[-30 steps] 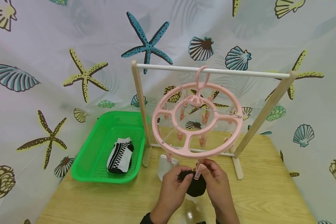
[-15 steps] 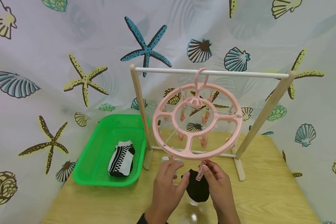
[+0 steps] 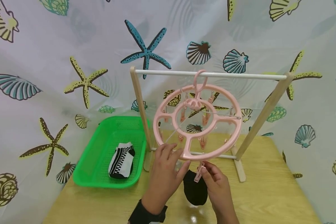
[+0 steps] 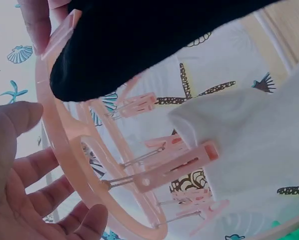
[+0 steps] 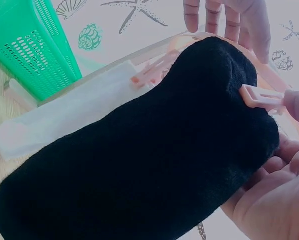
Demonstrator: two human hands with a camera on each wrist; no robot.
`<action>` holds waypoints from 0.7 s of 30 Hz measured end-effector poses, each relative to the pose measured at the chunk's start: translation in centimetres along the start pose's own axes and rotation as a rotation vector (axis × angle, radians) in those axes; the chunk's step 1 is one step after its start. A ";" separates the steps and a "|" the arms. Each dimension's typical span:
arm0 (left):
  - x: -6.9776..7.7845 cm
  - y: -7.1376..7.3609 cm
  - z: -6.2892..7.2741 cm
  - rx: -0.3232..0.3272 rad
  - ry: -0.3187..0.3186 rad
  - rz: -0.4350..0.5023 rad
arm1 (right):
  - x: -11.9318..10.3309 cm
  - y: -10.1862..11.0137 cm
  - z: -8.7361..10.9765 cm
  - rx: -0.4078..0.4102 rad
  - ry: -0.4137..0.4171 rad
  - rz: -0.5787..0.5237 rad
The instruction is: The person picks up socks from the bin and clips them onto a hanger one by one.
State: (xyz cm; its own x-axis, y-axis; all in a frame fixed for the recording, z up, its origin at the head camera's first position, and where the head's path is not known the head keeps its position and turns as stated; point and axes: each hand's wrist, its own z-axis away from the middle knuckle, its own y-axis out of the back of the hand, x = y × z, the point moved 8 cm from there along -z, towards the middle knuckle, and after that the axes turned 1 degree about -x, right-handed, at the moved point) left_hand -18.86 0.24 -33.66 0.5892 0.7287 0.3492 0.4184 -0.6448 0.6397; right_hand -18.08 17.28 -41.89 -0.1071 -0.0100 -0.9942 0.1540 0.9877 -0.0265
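Observation:
A black sock (image 3: 196, 191) hangs from a pink clothespin (image 5: 262, 97) at the near side of the round pink drying hanger (image 3: 187, 148). My right hand (image 3: 217, 183) pinches that clothespin between thumb and fingers, beside the sock's upper edge. At the near-left rim of the hanger, my left hand (image 3: 164, 174) is raised with its fingers spread; the left wrist view has them right at the rim, and contact is hard to tell. A white sock (image 4: 249, 135) hangs from another clothespin (image 4: 177, 167) to the left, mostly hidden behind my left hand in the head view.
A green basket (image 3: 85, 169) on the left holds white socks with black checks (image 3: 121, 161). The hanger's hook sits over the white bar (image 3: 240, 75) of a wooden-legged rack (image 3: 268, 109) on the table (image 3: 274, 199). A patterned curtain stands behind.
My left hand has let go of the black sock and moved up and left to the hanger's rim. The right hand stays on the clothespin, and the sock now hangs down.

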 end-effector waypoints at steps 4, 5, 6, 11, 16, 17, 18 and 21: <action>-0.1 -0.3 0.1 0.002 0.020 0.008 | 0.2 0.1 0.1 -0.008 -0.008 -0.003; 0.0 -0.3 0.1 0.003 0.018 0.009 | 0.2 0.1 0.1 -0.004 -0.005 -0.005; 0.0 -0.3 0.0 0.005 0.013 0.010 | 0.2 0.2 0.0 0.001 0.000 -0.009; 0.0 -0.3 0.2 0.005 0.004 0.026 | 0.5 0.2 0.2 0.014 0.014 -0.002; -0.1 -0.2 0.2 -0.005 0.002 0.039 | 0.2 -0.1 0.3 -0.008 0.089 0.035; -0.1 -0.1 0.2 -0.004 -0.002 0.040 | 0.2 -0.1 0.3 -0.010 0.106 0.053; -0.1 0.0 0.1 0.001 -0.011 0.038 | 0.1 -0.1 0.3 -0.011 0.123 0.073; -0.1 0.4 -0.1 0.019 -0.042 0.040 | -0.1 0.2 0.3 -0.008 0.148 0.125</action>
State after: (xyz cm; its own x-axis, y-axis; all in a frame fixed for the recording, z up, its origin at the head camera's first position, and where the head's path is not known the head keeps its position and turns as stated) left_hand -18.83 -0.09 -33.34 0.6338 0.6923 0.3450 0.4070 -0.6778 0.6123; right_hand -17.69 17.45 -41.85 -0.2314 0.1352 -0.9634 0.1674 0.9811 0.0975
